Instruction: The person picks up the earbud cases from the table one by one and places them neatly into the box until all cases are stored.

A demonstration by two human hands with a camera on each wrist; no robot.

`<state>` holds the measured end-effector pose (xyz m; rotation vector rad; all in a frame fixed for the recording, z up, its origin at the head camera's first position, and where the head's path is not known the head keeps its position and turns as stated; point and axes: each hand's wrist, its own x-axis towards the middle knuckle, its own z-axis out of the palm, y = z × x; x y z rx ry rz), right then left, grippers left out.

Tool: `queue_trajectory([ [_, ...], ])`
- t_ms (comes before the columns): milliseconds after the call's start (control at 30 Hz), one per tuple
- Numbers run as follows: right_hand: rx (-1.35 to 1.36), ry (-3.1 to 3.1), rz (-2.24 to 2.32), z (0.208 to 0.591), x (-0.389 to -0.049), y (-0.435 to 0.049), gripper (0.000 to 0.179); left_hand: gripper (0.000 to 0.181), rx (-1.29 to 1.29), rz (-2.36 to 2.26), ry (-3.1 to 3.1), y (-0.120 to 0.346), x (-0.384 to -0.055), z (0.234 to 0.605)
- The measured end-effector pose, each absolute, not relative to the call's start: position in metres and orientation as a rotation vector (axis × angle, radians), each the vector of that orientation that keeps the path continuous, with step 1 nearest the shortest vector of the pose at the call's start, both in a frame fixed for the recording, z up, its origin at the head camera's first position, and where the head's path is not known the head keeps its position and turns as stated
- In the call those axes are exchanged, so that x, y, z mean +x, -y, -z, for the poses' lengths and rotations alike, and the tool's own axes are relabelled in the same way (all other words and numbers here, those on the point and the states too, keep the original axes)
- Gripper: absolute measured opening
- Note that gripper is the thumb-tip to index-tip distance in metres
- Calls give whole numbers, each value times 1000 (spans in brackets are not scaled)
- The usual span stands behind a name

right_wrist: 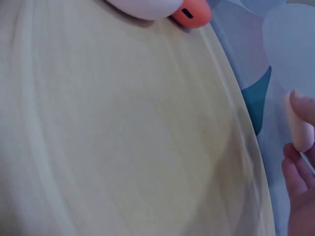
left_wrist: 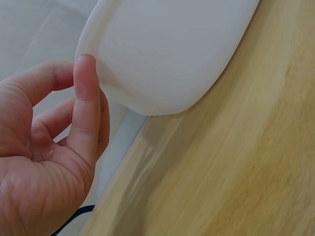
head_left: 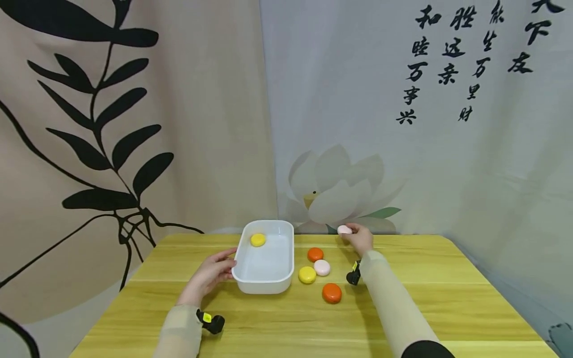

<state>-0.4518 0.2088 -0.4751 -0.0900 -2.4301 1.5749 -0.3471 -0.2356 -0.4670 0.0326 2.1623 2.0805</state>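
Observation:
A white rectangular plastic tray (head_left: 270, 284) stands near the table's far edge with a yellow round disc (head_left: 257, 240) inside it. My left hand (head_left: 212, 273) grips the tray's left rim, its fingertips at the wall in the left wrist view. At the far edge, my right hand (head_left: 360, 240) pinches a pale pink disc (head_left: 344, 229) between thumb and fingers, raised over the edge in the head view. In the right wrist view this pink disc (right_wrist: 298, 125) appears edge-on, with much of the hand out of frame.
Right of the tray lie an orange disc (head_left: 315, 254), a second pink disc (head_left: 322, 268), a yellow disc (head_left: 307, 275) and a nearer orange disc (head_left: 332, 293). The wooden table (head_left: 268, 328) ends at a printed cloth backdrop (head_left: 215, 124).

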Motion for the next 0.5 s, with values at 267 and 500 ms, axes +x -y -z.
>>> queue_trajectory([
  [267,-78,2412,-1630,473,-447,-210,50,53,13,-2066,-2164,237,-346,470],
  [500,-88,2415,-1627,464,-442,-209,50,54,59,-2061,-2165,238,-347,466],
])
